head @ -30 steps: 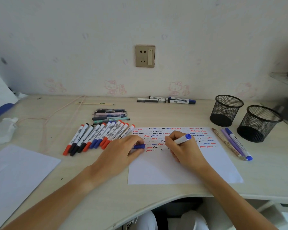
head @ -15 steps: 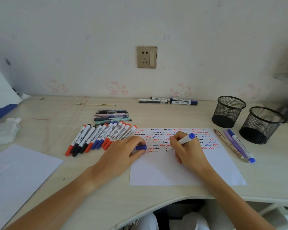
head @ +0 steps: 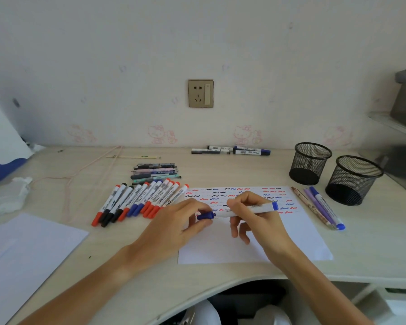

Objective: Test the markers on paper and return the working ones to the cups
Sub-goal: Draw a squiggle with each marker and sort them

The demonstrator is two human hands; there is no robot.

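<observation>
A white sheet of paper lies in front of me, its top part covered with red, blue and black squiggles. My right hand grips a white marker with a blue end, held level above the paper with its tip pointing left. My left hand pinches the blue cap right at that tip. Two black mesh cups stand at the right, nothing visible in them. A row of several capped red, black and blue markers lies left of the paper.
Several pens lie behind the marker row, thicker markers by the wall. Three pens rest between paper and cups. Another sheet and crumpled tissue are at the left. A pink cord crosses the desk.
My right hand lifted the marker off the paper and turned it level. The cap in my left hand has met its tip. The camera tilted slightly.
</observation>
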